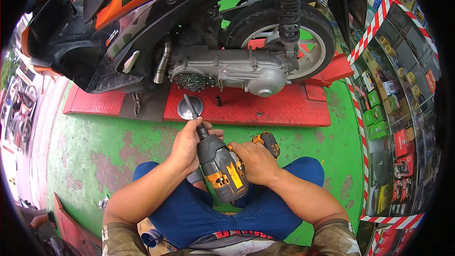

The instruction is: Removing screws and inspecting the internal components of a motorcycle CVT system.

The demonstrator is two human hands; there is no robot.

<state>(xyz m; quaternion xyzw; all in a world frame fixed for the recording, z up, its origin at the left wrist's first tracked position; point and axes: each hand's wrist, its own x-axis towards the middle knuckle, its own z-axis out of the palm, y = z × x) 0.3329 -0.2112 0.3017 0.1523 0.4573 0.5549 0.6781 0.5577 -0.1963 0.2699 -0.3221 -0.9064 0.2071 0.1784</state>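
I hold a black and yellow cordless impact driver [222, 173] over my lap, its nose pointing away from me toward the scooter. My right hand [258, 161] is wrapped round its handle, with the battery end [268, 143] showing beyond the fingers. At the front, my left hand [186, 147] closes round the chuck, from which a long socket bit [191, 106] sticks out. Past the bit lies a round metal dish [198, 106] on the red ramp. Beyond it is the scooter's grey engine casing [232, 68], with a round finned cover [192, 79] at its left end.
A red lift platform [284, 109] runs below the scooter [142, 33], bearing a dark upright socket [218, 100] and a small nut [259, 114]. The rear wheel [313, 42] stands behind. At right is a glass display case [403, 114] with red-white striped edging. The floor [118, 156] is worn green.
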